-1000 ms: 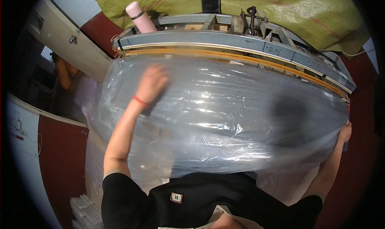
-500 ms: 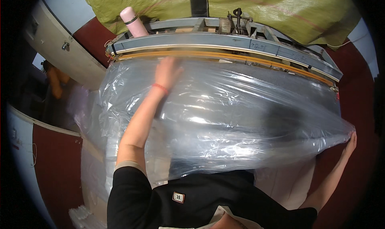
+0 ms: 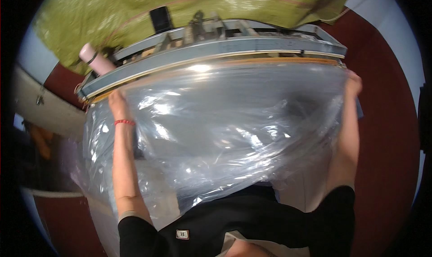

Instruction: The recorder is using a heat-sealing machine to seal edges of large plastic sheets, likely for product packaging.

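Stage: while both hands are stretching the plastic sheet (image 3: 234,122) wide, its top edge is nearing the grey bar (image 3: 225,48).
Left hand (image 3: 118,102): pinching the sheet at 9 o'clock.
Right hand (image 3: 353,84): gripping its 3 o'clock edge.
Left: seating the edge under the bar, likely.

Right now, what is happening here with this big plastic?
A person spreads a large clear plastic sheet over a work table, arms wide apart. The left hand presses its far left corner near the grey machine bar; the right hand grips the far right edge. A pink bottle stands behind.
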A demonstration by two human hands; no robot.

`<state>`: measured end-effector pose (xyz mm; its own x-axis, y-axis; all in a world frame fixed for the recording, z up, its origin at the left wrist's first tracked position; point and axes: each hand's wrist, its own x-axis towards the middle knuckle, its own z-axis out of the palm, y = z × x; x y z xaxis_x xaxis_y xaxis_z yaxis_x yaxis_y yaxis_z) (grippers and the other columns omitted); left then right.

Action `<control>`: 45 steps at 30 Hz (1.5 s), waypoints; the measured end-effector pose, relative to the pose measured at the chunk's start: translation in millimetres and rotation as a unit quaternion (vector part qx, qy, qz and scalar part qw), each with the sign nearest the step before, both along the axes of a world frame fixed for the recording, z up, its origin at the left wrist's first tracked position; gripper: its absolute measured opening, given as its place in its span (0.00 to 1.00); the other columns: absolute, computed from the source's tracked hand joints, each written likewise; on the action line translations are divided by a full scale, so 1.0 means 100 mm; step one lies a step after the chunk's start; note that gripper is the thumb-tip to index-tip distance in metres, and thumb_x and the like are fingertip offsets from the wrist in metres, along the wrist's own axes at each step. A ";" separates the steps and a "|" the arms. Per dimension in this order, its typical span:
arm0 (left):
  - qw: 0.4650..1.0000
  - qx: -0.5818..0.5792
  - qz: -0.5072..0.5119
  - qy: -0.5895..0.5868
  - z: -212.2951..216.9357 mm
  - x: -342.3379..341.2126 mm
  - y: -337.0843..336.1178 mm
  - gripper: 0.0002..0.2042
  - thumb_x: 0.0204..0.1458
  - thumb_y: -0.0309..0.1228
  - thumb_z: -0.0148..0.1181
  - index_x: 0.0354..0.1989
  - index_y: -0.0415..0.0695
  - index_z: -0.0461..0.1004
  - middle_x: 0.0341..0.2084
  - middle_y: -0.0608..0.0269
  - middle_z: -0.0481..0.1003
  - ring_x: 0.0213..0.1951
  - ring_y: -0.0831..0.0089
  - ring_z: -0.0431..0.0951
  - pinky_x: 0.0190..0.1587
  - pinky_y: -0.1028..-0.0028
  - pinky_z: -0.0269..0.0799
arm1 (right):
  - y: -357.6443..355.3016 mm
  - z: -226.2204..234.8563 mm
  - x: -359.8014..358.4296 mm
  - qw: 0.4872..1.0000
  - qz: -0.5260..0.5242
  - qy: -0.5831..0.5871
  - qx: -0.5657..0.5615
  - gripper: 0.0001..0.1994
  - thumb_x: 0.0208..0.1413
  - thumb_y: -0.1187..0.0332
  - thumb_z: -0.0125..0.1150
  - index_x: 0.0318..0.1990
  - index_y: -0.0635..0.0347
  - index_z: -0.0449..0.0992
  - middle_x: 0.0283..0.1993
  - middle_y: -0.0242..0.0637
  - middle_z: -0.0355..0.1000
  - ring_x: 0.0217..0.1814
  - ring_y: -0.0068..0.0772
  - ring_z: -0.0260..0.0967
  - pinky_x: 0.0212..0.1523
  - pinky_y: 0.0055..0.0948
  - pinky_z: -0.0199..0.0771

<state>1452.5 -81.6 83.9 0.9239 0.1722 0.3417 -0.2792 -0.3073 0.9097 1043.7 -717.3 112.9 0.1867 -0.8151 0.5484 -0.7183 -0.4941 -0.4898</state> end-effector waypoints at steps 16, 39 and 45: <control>0.993 -0.110 -0.001 -0.029 -0.48 0.83 0.66 0.05 0.46 0.27 0.52 0.24 0.43 0.63 0.16 0.72 0.64 0.19 0.85 0.61 0.20 0.84 0.56 | -0.25 -0.63 1.05 0.954 0.019 -0.299 0.013 0.10 0.44 0.67 0.57 0.29 0.64 0.66 0.23 0.36 0.66 0.26 0.29 0.63 0.32 0.25 0.63; 0.972 -0.188 -0.105 -0.094 0.52 -0.52 0.78 0.08 0.48 0.26 0.52 0.38 0.45 0.66 0.22 0.75 0.66 0.22 0.90 0.61 0.23 0.90 0.54 | 0.17 -0.46 0.77 0.860 0.216 -0.437 0.153 0.18 0.45 0.74 0.58 0.45 0.67 0.64 0.33 0.38 0.69 0.27 0.22 0.63 0.28 0.17 0.61; 0.968 -0.220 -0.107 0.062 0.13 -0.08 1.03 0.07 0.47 0.27 0.54 0.35 0.41 0.70 0.27 0.69 0.70 0.29 0.83 0.68 0.34 0.86 0.63 | -0.06 -0.50 0.60 0.876 0.238 -0.388 0.157 0.08 0.48 0.70 0.55 0.35 0.63 0.70 0.26 0.30 0.68 0.23 0.17 0.59 0.25 0.15 0.58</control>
<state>1444.5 21.5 96.8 0.9838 0.0750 0.1628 -0.1735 0.1704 0.9700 1103.9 -723.5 62.8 0.2173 -0.8798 0.4227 0.1425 -0.3999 -0.9054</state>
